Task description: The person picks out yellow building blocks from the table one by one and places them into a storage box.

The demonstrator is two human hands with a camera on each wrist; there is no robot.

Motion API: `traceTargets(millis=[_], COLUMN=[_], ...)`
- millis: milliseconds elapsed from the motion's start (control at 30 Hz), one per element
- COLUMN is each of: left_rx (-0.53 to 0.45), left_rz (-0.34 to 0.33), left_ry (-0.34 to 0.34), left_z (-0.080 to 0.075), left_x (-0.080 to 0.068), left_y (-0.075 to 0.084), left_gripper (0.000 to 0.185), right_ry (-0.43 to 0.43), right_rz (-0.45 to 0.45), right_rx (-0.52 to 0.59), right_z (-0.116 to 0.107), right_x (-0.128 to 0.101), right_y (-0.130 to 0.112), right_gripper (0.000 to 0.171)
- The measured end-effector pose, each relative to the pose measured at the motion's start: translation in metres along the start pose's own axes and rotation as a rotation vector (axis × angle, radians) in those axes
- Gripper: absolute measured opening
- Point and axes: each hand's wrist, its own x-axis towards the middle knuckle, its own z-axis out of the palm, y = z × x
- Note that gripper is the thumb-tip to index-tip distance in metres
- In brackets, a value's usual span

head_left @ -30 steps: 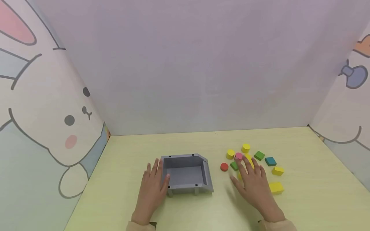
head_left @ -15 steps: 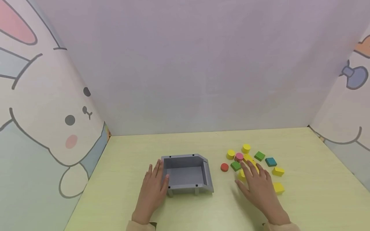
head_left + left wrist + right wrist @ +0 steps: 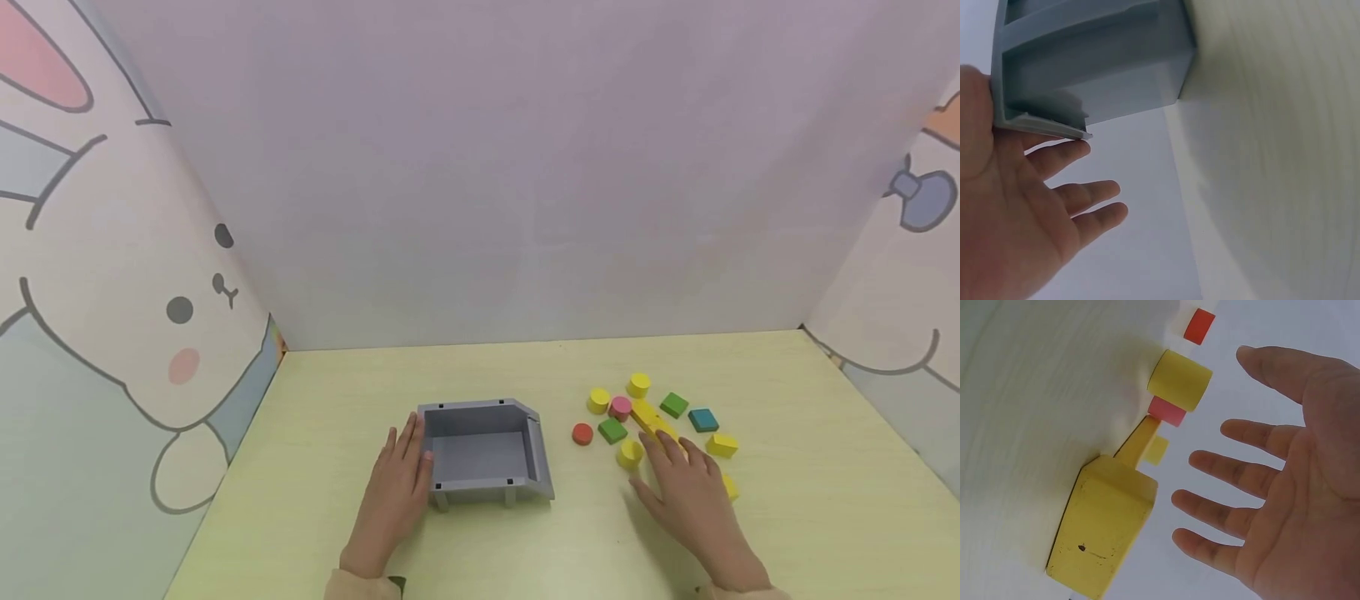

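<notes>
Two grips without pinch: left hand [image 3: 390,492], straight-fingered, touching grey plastic open-topped bin [image 3: 472,484] just to its right, probably for steadying; right hand [image 3: 690,496], spread-fingered, apart from yellow rectangular, seemingly wooden block [image 3: 1100,519] just below it, perhaps for free reach

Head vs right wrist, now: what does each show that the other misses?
Only head: the tray, the left hand, both green blocks, the teal block and the rabbit print on the wall.

Only right wrist: the palm side of the right hand, and a dark spot on the face of the large yellow block.

Both: the right hand, that block (mostly hidden by the hand in head), the red disc, the pink disc, a yellow cylinder and the table.
</notes>
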Motion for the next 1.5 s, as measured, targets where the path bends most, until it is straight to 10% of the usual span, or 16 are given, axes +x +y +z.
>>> traceTargets(millis=[733, 1500], left_rx=[-0.080, -0.212], left_rz=[0.051, -0.063], left_ry=[0.029, -0.067], left_z=[0.003, 0.001], left_x=[0.002, 0.008], left_y=[-0.005, -0.005], left_gripper=[0.047, 0.050], right_ry=[-0.129, -0.181], right_rz=[0.085, 0.109], right_rx=[-0.036, 0.010], right_z=[0.001, 0.002], right_x=[-0.013, -0.019], right_y=[0.024, 0.041], right_gripper=[0.049, 0.032])
